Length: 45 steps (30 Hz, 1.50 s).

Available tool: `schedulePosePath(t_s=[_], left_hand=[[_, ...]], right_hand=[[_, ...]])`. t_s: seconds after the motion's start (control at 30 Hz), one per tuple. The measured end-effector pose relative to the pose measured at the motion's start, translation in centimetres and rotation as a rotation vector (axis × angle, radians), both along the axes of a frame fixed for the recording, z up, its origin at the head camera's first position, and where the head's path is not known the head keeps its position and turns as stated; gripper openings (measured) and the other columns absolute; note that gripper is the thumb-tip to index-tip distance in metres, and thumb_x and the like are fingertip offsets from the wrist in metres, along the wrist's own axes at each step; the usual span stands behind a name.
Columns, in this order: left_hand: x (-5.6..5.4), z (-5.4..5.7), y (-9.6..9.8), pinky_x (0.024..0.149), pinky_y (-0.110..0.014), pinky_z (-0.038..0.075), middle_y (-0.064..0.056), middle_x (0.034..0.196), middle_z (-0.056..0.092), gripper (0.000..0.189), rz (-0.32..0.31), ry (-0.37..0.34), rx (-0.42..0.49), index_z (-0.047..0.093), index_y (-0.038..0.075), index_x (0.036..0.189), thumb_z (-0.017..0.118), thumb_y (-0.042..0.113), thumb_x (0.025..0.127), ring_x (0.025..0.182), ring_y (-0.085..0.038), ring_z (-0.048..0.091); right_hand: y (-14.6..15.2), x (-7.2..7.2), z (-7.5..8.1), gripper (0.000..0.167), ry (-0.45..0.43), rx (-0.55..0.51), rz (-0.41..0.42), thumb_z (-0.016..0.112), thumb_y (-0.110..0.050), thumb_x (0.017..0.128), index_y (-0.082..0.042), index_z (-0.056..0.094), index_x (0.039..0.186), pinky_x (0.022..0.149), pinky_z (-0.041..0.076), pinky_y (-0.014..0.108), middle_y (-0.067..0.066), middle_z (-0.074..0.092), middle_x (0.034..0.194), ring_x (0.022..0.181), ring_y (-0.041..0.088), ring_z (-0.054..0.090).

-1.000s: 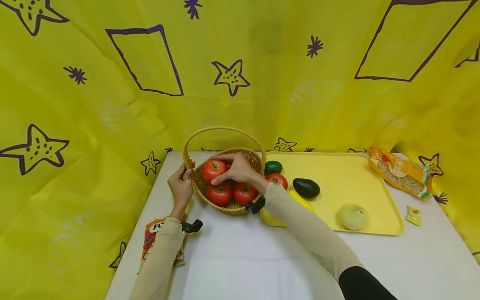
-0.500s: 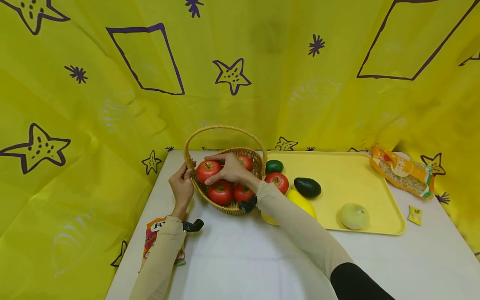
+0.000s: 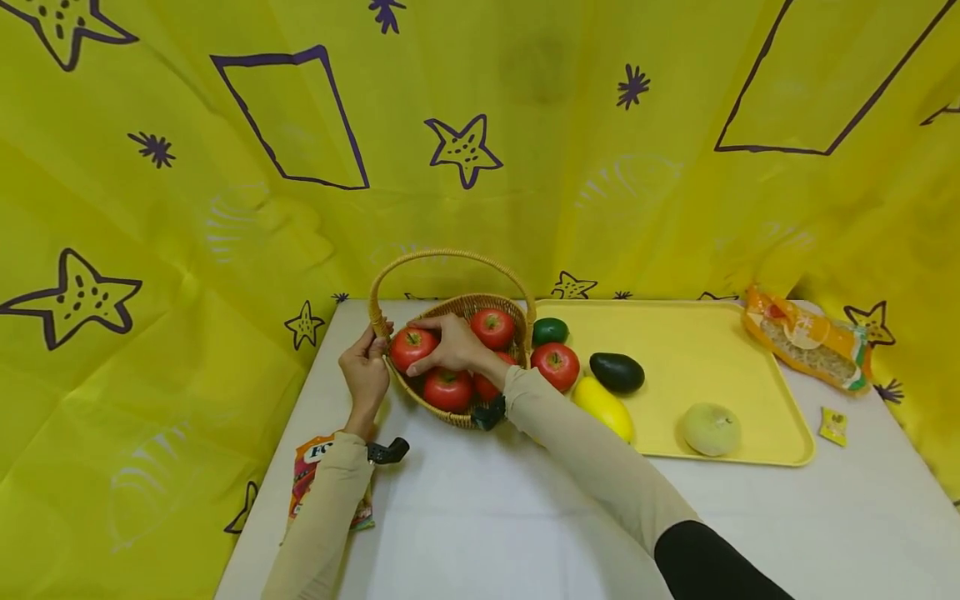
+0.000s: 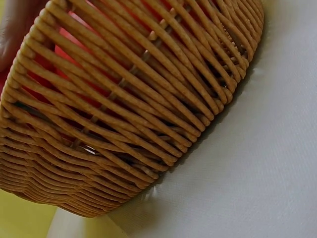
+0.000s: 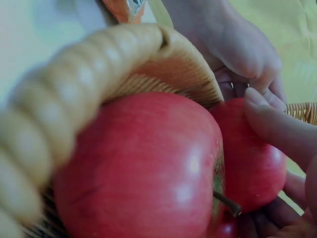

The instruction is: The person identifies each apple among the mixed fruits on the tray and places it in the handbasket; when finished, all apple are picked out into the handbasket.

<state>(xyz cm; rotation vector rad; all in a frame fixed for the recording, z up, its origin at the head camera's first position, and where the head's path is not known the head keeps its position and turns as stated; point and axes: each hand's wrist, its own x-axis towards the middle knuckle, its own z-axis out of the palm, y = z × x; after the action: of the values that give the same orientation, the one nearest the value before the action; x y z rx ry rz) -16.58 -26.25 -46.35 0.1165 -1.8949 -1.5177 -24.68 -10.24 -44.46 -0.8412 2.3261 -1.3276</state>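
Observation:
A wicker basket (image 3: 448,253) with a tall arched handle stands at the table's far left, with several red apples inside. My left hand (image 3: 365,380) grips the basket's left side where the handle meets the rim. Thumb and fingers of my right hand (image 3: 456,343) hold a red apple (image 3: 410,351) at the basket's left end. Around it lie another apple (image 3: 492,327) behind and one apple (image 3: 447,392) in front. A large apple (image 5: 138,163) fills the right wrist view, beside the held one. The basket wall (image 4: 124,99) covers most of the left wrist view.
Right of the basket is a yellow tray (image 3: 697,350) bearing a red apple (image 3: 555,367), a green fruit (image 3: 551,331), an avocado (image 3: 617,372), a yellow fruit (image 3: 603,408) and a pale round fruit (image 3: 711,429). Snack packets (image 3: 810,337) lie at the right; another bag (image 3: 306,467) lies under the left forearm.
My right hand has carried the apple left and slightly down to the basket's left end, uncovering the apple at the back. The left hand has stayed on the basket.

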Motion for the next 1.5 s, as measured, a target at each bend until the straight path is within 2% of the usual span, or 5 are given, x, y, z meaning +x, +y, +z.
schedulePosePath(t_s=[0.33, 0.63, 0.9, 1.2, 1.5], left_hand=[[-0.1, 0.2, 0.1, 0.097, -0.016, 0.058, -0.036, 0.114, 0.073, 0.031, 0.029, 0.002, -0.023, 0.068, -0.016, 0.128, 0.059, -0.015, 0.099, 0.115, -0.030, 0.073], [-1.6, -2.6, -1.0, 0.099, -0.019, 0.058, -0.034, 0.115, 0.074, 0.031, 0.054, -0.004, -0.016, 0.069, -0.015, 0.128, 0.057, -0.016, 0.099, 0.111, -0.011, 0.072], [-1.8, -3.0, -1.3, 0.096, -0.012, 0.056, -0.028, 0.112, 0.078, 0.031, 0.053, 0.013, -0.009, 0.074, -0.008, 0.127, 0.062, -0.012, 0.098, 0.106, 0.001, 0.070], [-1.9, -3.2, -1.1, 0.099, -0.017, 0.058, -0.032, 0.114, 0.075, 0.032, 0.055, 0.006, -0.010, 0.071, -0.012, 0.129, 0.058, -0.013, 0.100, 0.116, -0.035, 0.072], [-0.1, -0.3, 0.4, 0.096, -0.012, 0.056, -0.038, 0.114, 0.072, 0.031, 0.010, 0.028, -0.011, 0.067, -0.017, 0.129, 0.057, -0.016, 0.099, 0.110, 0.001, 0.071]], right_hand=[[-0.1, -0.3, 0.4, 0.081, 0.030, 0.066, 0.038, 0.101, -0.022, 0.071, -0.015, 0.067, 0.144, 0.112, 0.054, 0.045, 0.010, 0.069, 0.142, 0.128, 0.028, 0.064], [-0.3, -0.5, 0.6, 0.081, 0.052, 0.123, 0.057, 0.102, -0.021, 0.070, -0.017, 0.065, 0.143, 0.114, 0.052, 0.044, 0.006, 0.067, 0.143, 0.131, 0.026, 0.062], [-0.3, -0.7, 0.8, 0.084, 0.046, 0.127, 0.073, 0.103, -0.019, 0.068, -0.017, 0.065, 0.142, 0.114, 0.052, 0.045, 0.006, 0.067, 0.144, 0.132, 0.026, 0.062], [0.9, -0.8, 1.2, 0.084, 0.017, 0.074, 0.135, 0.100, -0.016, 0.072, -0.014, 0.062, 0.147, 0.113, 0.052, 0.043, 0.010, 0.065, 0.145, 0.131, 0.028, 0.061], [5.6, 0.0, 4.2, 0.080, -0.062, -0.026, 0.261, 0.096, -0.018, 0.079, -0.009, 0.060, 0.150, 0.124, 0.043, 0.051, 0.010, 0.060, 0.154, 0.147, 0.029, 0.052]])
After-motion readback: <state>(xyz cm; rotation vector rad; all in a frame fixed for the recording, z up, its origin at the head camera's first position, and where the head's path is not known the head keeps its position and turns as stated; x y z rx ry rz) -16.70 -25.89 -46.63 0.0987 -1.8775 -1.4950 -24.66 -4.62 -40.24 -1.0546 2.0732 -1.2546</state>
